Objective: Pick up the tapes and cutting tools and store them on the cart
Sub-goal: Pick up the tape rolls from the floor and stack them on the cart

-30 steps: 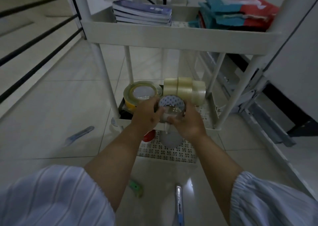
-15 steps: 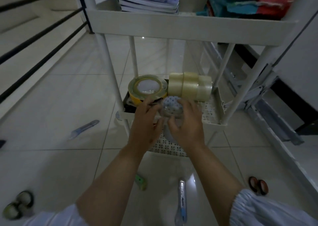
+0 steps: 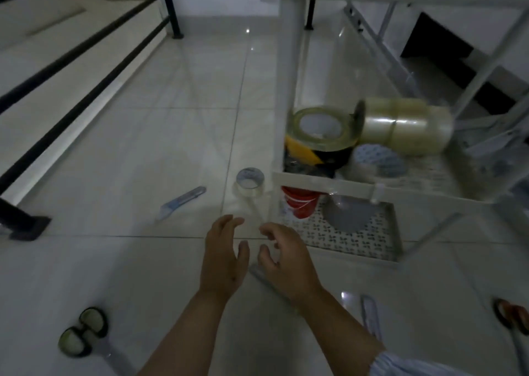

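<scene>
No legible writing. Left hand [image 3: 221, 256] and right hand [image 3: 283, 256] empty, fingers loosely curled, above floor near small clear tape roll [image 3: 250, 181].

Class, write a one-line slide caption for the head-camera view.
Both empty hands, left hand and right hand, reach toward a clear tape roll on the floor beside the cart.

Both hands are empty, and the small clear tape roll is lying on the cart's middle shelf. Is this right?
Not quite. The head view shows the small clear tape roll on the floor beside the cart, not on its shelf. The left hand and right hand are indeed empty.
</scene>
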